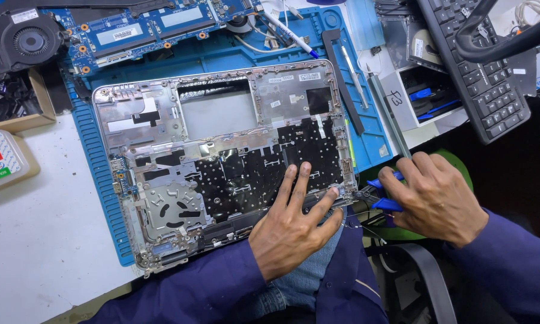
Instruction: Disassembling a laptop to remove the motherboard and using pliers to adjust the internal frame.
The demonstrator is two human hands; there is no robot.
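Two hands: left hand (291, 225) fingers spread flat on laptop shell (222, 156), right hand (438, 198) fingers clamped on blue-handled pliers (375, 195).

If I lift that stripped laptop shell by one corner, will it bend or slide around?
The laptop shell is thin, wide and cut open, so it would probably flex. It overhangs the blue mat toward the person, so a push might tip it. The left hand presses it flat, suggesting it is light.

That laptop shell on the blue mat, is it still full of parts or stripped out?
Mostly stripped: the laptop shell shows bare metal and an empty cutout, and the circuit board lies apart on the blue mat.
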